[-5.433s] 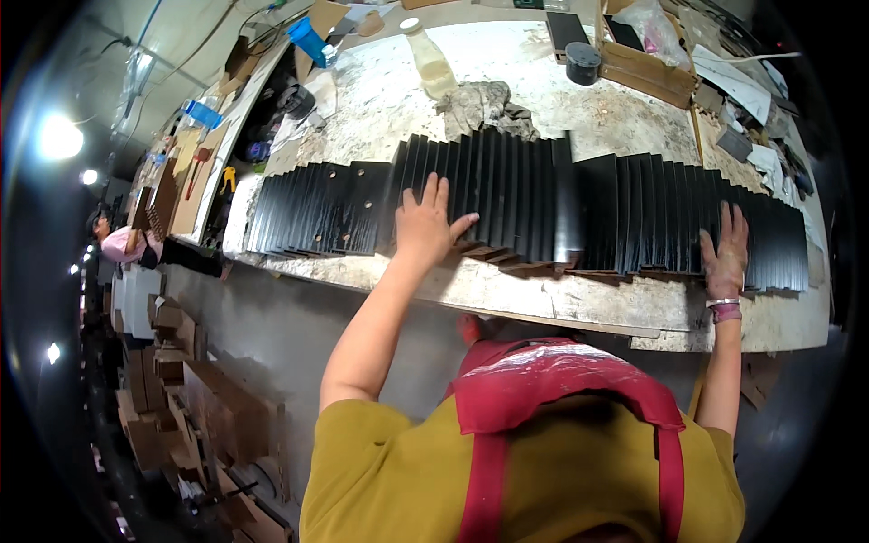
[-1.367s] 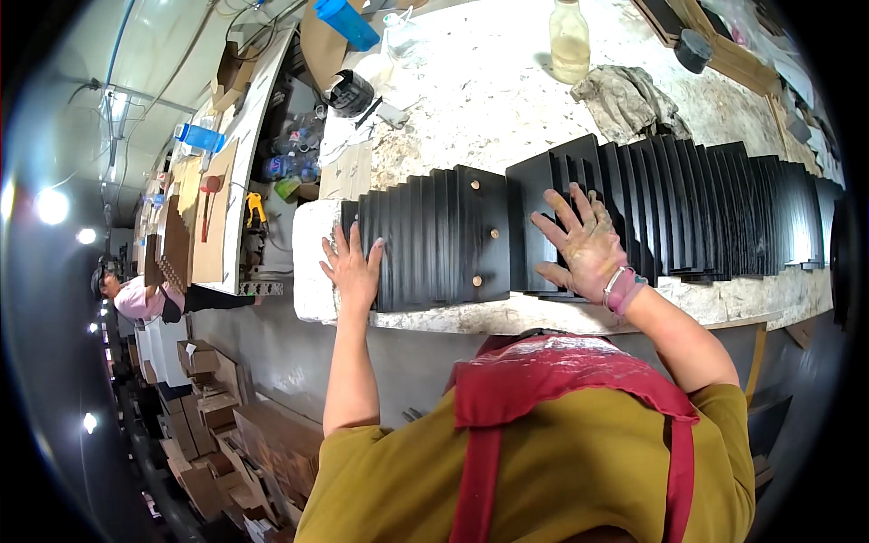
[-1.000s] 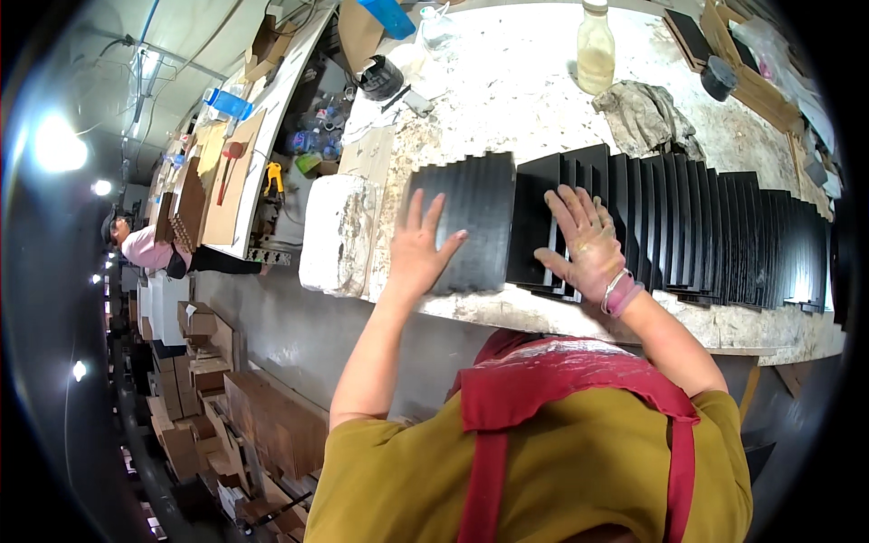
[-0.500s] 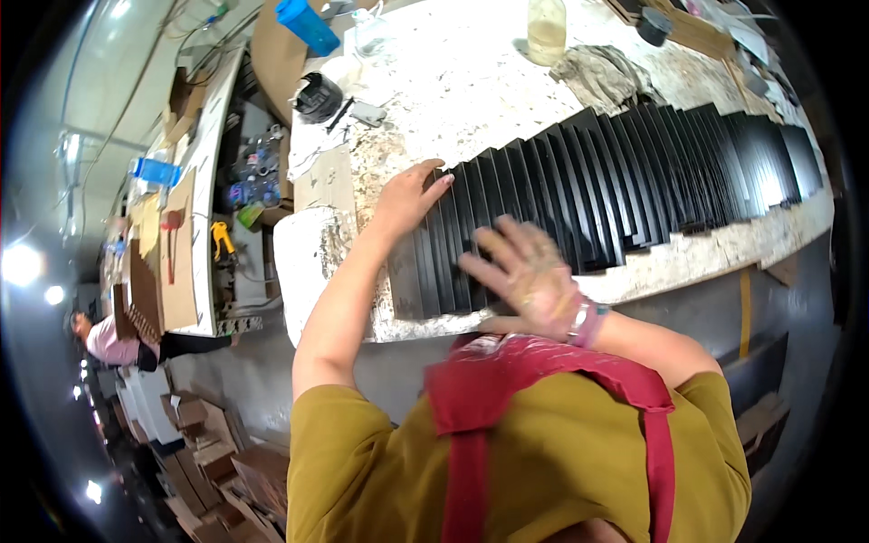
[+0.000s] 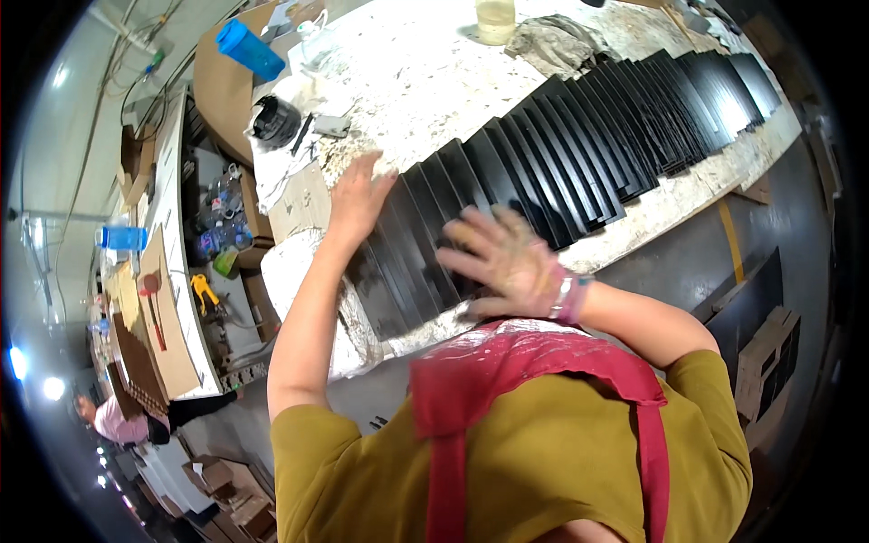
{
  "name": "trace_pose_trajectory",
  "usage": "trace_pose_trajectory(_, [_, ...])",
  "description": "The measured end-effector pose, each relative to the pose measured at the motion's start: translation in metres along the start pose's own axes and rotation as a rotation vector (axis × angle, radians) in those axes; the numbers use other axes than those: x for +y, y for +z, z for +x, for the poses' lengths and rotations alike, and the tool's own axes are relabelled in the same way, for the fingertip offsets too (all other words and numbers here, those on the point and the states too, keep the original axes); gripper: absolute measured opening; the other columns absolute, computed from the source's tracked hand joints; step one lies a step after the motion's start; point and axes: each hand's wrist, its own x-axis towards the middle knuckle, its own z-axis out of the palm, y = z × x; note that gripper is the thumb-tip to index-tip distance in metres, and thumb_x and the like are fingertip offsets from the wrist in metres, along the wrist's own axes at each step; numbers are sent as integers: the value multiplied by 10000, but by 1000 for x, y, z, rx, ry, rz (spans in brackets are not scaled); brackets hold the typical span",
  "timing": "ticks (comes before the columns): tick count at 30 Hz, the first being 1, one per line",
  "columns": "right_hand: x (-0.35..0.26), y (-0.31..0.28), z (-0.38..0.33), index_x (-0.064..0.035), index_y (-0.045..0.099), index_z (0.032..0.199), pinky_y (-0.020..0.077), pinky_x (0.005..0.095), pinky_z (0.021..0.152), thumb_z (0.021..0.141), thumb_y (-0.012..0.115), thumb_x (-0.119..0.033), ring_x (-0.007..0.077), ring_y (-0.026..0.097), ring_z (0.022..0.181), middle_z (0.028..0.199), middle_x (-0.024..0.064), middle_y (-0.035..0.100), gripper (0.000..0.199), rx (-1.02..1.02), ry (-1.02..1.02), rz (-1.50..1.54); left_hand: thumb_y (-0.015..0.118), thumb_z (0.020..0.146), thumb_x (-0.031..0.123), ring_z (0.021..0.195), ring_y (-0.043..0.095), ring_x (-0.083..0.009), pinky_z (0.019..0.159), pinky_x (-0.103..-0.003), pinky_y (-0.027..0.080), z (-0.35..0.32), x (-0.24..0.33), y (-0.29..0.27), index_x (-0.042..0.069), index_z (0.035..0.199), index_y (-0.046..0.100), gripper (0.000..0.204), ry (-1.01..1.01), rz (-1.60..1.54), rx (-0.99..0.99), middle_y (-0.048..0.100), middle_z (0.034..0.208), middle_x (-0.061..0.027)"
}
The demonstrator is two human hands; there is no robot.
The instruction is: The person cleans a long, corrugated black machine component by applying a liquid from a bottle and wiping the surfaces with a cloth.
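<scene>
A long row of thin black panels (image 5: pixel 516 181) lies overlapped like a fanned deck across the worktable. At its near-left end the panels lie flatter and more spread; further right they sit closer together. My left hand (image 5: pixel 358 201) rests at the far corner of the leftmost panels, thumb apart from the fingers and holding nothing. Over the near side of the row is my right hand (image 5: pixel 509 261), its stained fingers spread and smeared by motion. Whether it touches the panels I cannot tell.
The worktable (image 5: pixel 398 81) is white and stained. On it are a blue bottle (image 5: pixel 249 50), a black cup (image 5: pixel 275 122), a jar of yellowish liquid (image 5: pixel 495 22) and a crumpled rag (image 5: pixel 559 45). Further left, a person in pink (image 5: pixel 122 423) is beside another bench.
My left hand has shifted left along with the row's end. The panels near my hands are spread wider and lie flatter. My right hand stays over the row, and the view has turned.
</scene>
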Motion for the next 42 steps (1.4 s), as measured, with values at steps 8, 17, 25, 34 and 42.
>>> trace_pose_trajectory(8, [30,-6,-54,-80,376,1435,205,556,1133,679,730,-584,430,307,1361,1431,212,380,974,81,346,-219,520,929,523,1136,595,-353,983,-403,448,65,83,41,85,1370,497,622,14,26,-466,630,1191,-225])
trace_pose_trajectory(17, [26,-41,-53,-118,442,1420,239,488,1144,759,720,-429,384,308,1392,1489,169,367,782,149,376,-68,488,978,438,1158,588,-337,986,-368,438,90,44,18,51,1365,485,548,79,-298,-405,616,1235,-210])
trace_pose_trajectory(25, [19,-36,-112,-95,442,1414,289,467,1103,810,687,-264,388,320,1380,1480,165,369,673,289,640,-123,679,854,335,1355,338,-426,1078,-497,354,-12,-4,-21,138,1448,393,688,470,270,-291,327,1503,-188])
trace_pose_trajectory(34, [20,-39,-98,-111,555,1289,387,398,1020,789,692,-196,335,479,1224,1325,129,511,525,516,618,42,641,889,349,1352,362,-405,1073,-472,353,-2,-2,1,101,1470,339,700,396,201,-211,308,1525,-160])
trace_pose_trajectory(42, [40,6,-138,-18,662,941,513,315,739,900,597,-201,212,651,795,874,111,655,199,487,953,580,539,955,401,1317,431,-390,1082,-401,349,156,125,92,-6,1435,351,657,251,-455,-223,437,1416,-274])
